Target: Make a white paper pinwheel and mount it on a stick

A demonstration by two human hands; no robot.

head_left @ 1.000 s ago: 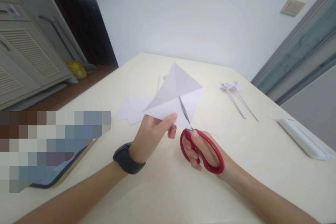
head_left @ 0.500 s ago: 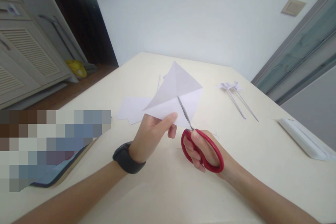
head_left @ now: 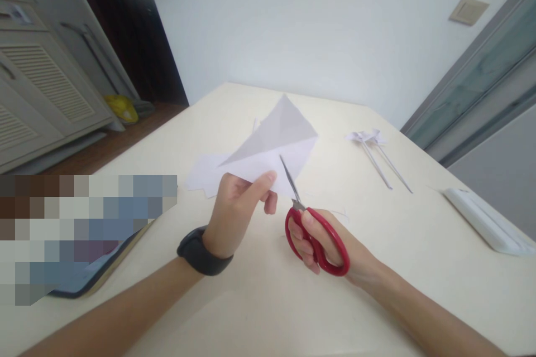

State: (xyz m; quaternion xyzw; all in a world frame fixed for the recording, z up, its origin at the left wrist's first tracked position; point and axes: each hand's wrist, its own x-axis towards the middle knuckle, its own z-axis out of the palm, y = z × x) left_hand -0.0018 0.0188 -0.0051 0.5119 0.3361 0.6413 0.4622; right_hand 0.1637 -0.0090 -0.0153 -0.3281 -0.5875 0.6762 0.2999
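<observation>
Plain wall (head_left: 318, 28) stands behind the pale table (head_left: 259, 312). A neat cut likely wants the creased paper (head_left: 272, 142) held taut and the scissors (head_left: 297, 206) guided straight. Above the table, the left hand (head_left: 234, 209) pinches the paper's near edge, thumb (head_left: 263, 184) on top; the right hand (head_left: 322, 234) wraps the red handles (head_left: 345, 261), forearm (head_left: 410, 293) slanting in.

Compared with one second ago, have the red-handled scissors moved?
Yes, slightly: the red-handled scissors have shifted left, farther from the paper pinwheels, which lie in the same place on the table.
</observation>
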